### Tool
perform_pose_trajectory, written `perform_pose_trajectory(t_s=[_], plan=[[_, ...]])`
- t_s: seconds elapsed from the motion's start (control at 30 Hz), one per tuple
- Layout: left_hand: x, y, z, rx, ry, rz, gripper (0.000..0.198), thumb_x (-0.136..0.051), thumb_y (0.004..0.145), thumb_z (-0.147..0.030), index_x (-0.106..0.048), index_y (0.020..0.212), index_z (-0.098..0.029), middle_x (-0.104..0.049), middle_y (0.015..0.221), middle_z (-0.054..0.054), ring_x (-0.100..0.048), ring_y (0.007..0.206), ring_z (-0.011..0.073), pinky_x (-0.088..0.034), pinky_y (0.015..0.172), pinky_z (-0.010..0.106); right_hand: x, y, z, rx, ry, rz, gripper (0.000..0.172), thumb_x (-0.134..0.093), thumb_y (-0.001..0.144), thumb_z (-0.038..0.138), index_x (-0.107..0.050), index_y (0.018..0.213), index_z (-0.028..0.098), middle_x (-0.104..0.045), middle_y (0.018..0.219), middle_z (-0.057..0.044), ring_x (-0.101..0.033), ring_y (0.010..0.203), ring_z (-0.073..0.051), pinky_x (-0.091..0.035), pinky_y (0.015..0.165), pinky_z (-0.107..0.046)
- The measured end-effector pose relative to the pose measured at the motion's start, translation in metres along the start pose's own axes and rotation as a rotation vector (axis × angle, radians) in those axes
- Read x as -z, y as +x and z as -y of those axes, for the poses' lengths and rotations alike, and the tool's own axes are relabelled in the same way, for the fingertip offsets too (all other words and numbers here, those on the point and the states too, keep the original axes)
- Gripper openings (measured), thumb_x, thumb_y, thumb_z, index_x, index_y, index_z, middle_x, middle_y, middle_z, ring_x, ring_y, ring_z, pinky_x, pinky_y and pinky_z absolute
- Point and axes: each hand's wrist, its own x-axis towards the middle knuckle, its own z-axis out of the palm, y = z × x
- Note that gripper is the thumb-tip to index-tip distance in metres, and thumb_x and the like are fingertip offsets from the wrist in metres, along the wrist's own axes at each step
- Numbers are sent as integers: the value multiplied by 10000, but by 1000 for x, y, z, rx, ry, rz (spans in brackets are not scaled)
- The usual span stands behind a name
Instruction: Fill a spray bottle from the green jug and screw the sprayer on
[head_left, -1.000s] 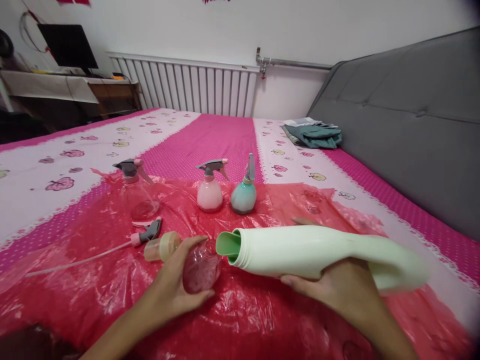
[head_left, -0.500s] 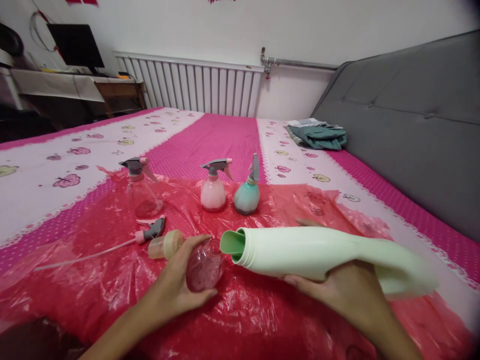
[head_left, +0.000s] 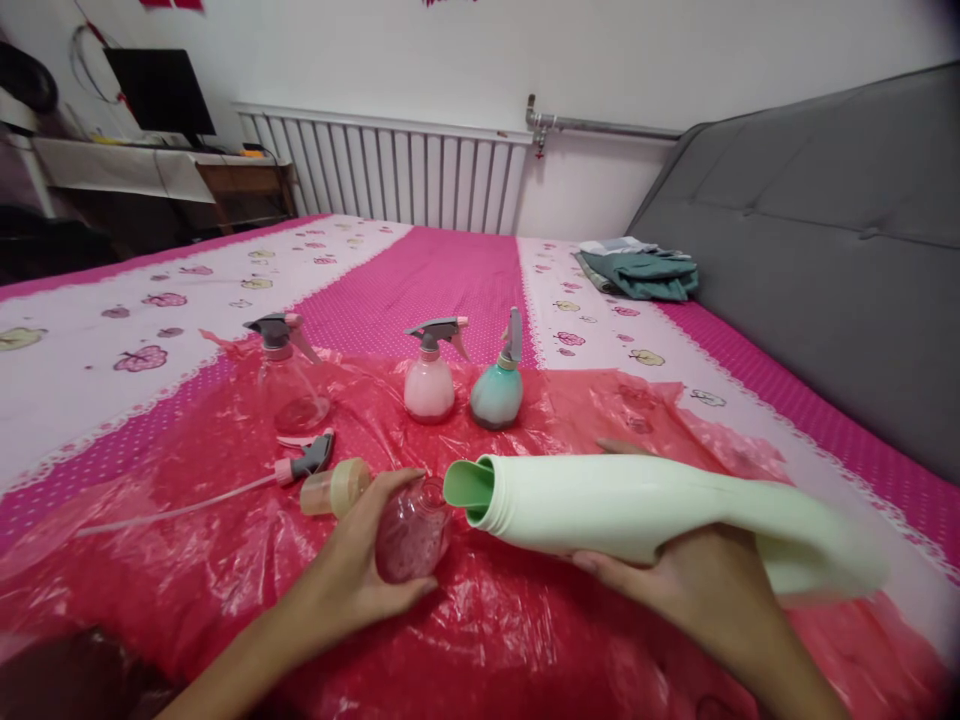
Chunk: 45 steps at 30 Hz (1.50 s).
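Observation:
My left hand is closed round a clear pinkish spray bottle body with its head off. In my right hand lies a large pale green detergent bottle on its side, its green spout close to the small bottle's mouth. Whether liquid is flowing I cannot tell. Left of my left hand are a yellowish translucent cap and a loose grey-and-pink spray head with a long tube. Farther back stand a clear spray bottle, a pink one and a teal one.
A crinkled red plastic sheet covers the near part of the bed, over a pink patterned bedsheet. Folded clothes lie at the right by the grey headboard. A radiator lines the wall; a desk with a monitor stands left.
The whole view has shifted slightly, so everything sits a little farther right. Both hands keep their holds, with the spout still close to the small bottle's mouth.

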Motion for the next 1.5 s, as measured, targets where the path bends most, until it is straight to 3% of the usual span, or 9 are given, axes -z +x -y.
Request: perform_pose_trajectory(t_s=[0.67,0.97,1.5], plan=[[4,0,7,-40,85,66,865,-852,840,-381,-389,1570,-354,-599,1466,133,-637,1340,418,-515,1157,693,-3,0,1,27,-44,-21,851,-721,855,718,-594,1549,243,-755,1397,-180,-747,1240,-459,-608,1011,-657],[4,-1,6,-1,44,52,860,-867,807,-379,-461,1563,-317,-631,1474,146,-638,1353,426,-512,1170,686,-3,0,1,14,-19,-38,802,-716,850,709,-629,1501,249,-739,1448,-148,-743,1262,-440,-621,1020,-621],[5,0,8,-33,62,48,865,-859,829,-375,-429,1579,-348,-622,1489,133,-642,1362,424,-515,1174,678,-2,0,0,30,-42,-26,827,-693,877,713,-596,1545,234,-740,1446,-146,-744,1264,-435,-632,1016,-630]])
